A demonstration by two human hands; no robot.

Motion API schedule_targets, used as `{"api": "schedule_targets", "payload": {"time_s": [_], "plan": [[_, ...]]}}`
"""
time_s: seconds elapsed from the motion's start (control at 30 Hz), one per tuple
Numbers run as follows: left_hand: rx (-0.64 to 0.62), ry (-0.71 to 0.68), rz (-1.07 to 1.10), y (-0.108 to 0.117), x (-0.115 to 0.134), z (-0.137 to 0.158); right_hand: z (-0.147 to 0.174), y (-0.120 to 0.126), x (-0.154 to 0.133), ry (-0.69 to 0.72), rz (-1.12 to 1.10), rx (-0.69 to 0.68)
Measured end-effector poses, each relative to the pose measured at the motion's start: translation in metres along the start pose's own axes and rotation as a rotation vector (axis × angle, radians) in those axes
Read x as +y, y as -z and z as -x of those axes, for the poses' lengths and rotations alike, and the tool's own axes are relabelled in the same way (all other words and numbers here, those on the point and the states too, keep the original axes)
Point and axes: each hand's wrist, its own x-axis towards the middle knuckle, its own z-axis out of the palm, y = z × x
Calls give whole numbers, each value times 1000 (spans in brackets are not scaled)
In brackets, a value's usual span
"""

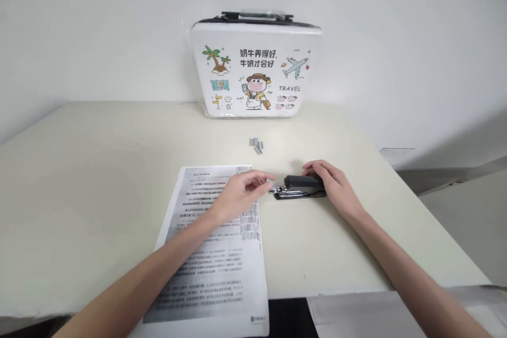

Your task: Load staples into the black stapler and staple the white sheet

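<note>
A black stapler (304,182) lies on the table with its metal front part sticking out toward the left. My right hand (330,182) is closed around the stapler's rear end, thumb on the near side. At the front end, my left hand (249,187) pinches a small grey strip of staples (271,181) between thumb and fingers, right by the metal tip. Whether the strip touches the stapler is hard to make out. Under my left wrist lies a printed sheet of paper (209,259). Several loose staple strips (256,145) sit in a little heap beyond my hands.
A white case (257,68) with cartoon prints and a black handle stands upright at the back of the pale table (99,169), near the wall. The printed sheet hangs past the table's front edge. The table's right edge runs beyond my right forearm.
</note>
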Motion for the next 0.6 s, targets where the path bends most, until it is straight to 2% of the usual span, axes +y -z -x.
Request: {"api": "schedule_targets", "payload": {"time_s": [0.17,0.6], "plan": [[74,-59,-150,-10,-1,-1,1,0,-4,3,8,9],[151,-95,-238,-14,-1,2,-1,2,-2,35,2,-1]]}}
